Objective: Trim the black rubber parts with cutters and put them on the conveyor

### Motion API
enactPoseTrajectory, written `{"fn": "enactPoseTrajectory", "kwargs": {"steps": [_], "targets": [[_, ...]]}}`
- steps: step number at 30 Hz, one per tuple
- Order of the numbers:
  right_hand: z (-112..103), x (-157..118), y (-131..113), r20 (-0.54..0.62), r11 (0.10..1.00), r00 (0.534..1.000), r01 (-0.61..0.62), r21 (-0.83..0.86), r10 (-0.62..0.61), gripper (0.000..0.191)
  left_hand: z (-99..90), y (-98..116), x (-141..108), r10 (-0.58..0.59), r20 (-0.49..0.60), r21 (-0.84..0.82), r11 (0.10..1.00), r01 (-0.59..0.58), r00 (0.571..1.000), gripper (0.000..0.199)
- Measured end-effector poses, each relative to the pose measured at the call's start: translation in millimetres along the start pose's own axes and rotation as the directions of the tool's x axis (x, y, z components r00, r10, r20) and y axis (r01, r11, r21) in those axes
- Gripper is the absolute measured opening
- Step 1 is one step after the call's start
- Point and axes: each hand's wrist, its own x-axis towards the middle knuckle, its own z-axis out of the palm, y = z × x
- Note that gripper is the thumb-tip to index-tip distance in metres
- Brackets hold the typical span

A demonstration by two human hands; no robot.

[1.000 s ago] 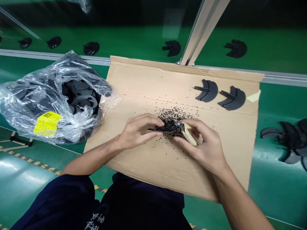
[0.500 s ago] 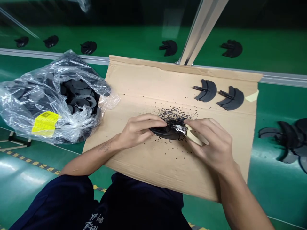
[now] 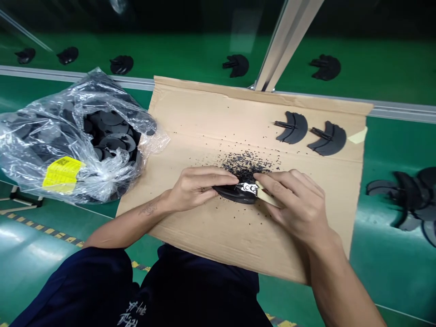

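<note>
My left hand [image 3: 199, 186] is closed on the left end of a curved black plastic part [image 3: 236, 194], held low over a sheet of cardboard [image 3: 204, 236]. In my right hand [image 3: 296, 197] is a pair of cutting pliers [image 3: 250, 187] with pale yellow handles and a short metal head. The plier jaws reach the upper edge of the black part, close to my left fingertips; what lies between them is hidden. Tiny black clippings [image 3: 250, 161] are scattered on the cardboard just beyond both hands.
Two fan-shaped black parts [image 3: 295, 128] lie at the cardboard's upper right. A clear plastic bag [image 3: 34, 131] full of black pieces, with a yellow label [image 3: 62, 175], stands left. More black parts [image 3: 413, 195] sit on the green surface at right. A metal post [image 3: 289, 43] rises behind.
The pliers and my right hand have shifted left along the black part, and the handles look closer together. My left hand stays on the part. The view has moved slightly.
</note>
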Motion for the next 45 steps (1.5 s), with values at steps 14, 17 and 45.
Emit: {"fn": "enactPoseTrajectory", "kwargs": {"steps": [14, 17, 45], "targets": [[1, -1, -8, -0.02, 0.971, 0.992, -0.122, 0.205, 0.128, 0.021, 0.9, 2, 1, 0.016, 0.005, 0.006, 1.0, -0.016, 1.0, 0.03], [3, 0, -6, -0.006, 0.936, 0.975, -0.21, 0.282, 0.22, 0.017, 0.0, 3, 3, -0.031, 0.021, 0.034, 0.999, 0.03, 0.999, 0.026], [-2, -11, 32, -0.027, 0.816, 0.918, -0.366, -0.447, 0.397, 0.037, -155.3, -129, 169, -0.477, -0.133, 0.803, 0.462, 0.376, 0.869, 0.027]]}}
